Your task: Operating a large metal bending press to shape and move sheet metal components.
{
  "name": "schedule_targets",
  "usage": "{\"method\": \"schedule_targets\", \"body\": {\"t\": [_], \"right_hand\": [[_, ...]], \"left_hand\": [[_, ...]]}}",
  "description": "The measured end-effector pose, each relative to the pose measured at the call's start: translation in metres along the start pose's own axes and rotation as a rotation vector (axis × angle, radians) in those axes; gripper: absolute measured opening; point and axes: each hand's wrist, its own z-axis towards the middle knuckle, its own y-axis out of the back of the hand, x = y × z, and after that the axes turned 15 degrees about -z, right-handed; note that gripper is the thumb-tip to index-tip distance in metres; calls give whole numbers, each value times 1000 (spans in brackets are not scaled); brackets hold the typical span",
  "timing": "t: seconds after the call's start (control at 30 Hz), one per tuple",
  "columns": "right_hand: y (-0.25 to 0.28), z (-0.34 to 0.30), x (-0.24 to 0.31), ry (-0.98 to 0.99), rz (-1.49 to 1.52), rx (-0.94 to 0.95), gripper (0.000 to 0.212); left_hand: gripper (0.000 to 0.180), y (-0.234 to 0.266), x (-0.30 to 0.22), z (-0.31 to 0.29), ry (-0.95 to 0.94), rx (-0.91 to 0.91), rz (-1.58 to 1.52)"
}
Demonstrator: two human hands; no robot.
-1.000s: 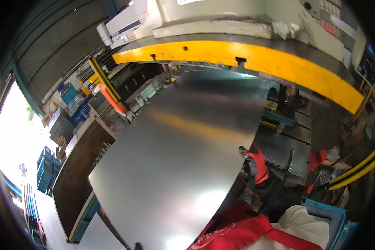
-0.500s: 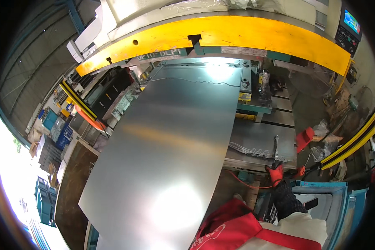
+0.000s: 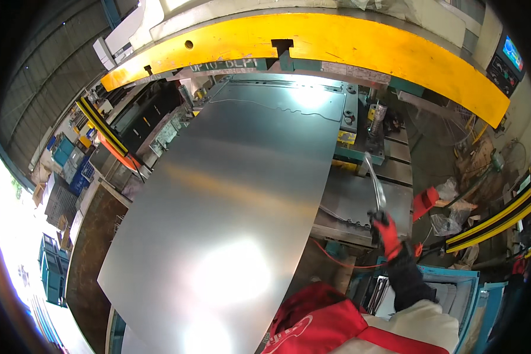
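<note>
A large shiny metal sheet (image 3: 218, 194) stretches from below me to the bed of a press, under its yellow beam (image 3: 336, 38). To the right of the sheet, my right hand (image 3: 386, 231), in a red and black glove, is closed around a long, narrow, shiny metal piece (image 3: 376, 184). The piece points up and away over a flat metal plate (image 3: 395, 200); motion blurs it, and I cannot make out its exact kind. A dark wavy edge (image 3: 345, 221) shows between the sheet and my hand. My left hand is not in view.
Die blocks with a spring-wound post (image 3: 377, 118) stand beside the sheet's far end. A red pedal-like box (image 3: 425, 203), plastic bags (image 3: 448, 224) and a yellow-black guard bar (image 3: 489, 227) are on the right. A blue bin (image 3: 454, 274) stands by my right arm.
My right hand has lifted and moved slightly away from me, with the long metal piece tilting leftward at its far end. The wavy strips beside the sheet show less. My view has shifted slightly.
</note>
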Motion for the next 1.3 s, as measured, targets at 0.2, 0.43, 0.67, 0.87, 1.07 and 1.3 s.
{"method": "schedule_targets", "body": {"t": [0.2, 0.43, 0.67, 0.87, 1.07, 1.3], "right_hand": [[5, 168, 64, -103, -31, 273, 14], [-20, 256, 85, -159, -266, 620, 14], [-29, 258, 78, -99, -184, 341, 13], [-13, 144, 77, -156, -265, 313, 28], [4, 90, -33, -183, 165, 246, 27], [-64, 125, -20, -198, 755, -42, 11]], "left_hand": [[32, -33, -6, -21, -94, -96, 63], [31, -72, -29, -63, -63, -172, -11], [29, -81, -28, -67, -12, -257, 38], [40, -52, -11, -49, -92, -188, 121], [35, -69, -24, -61, -77, -102, 99], [42, -70, -31, -58, -204, -69, 282]]}}
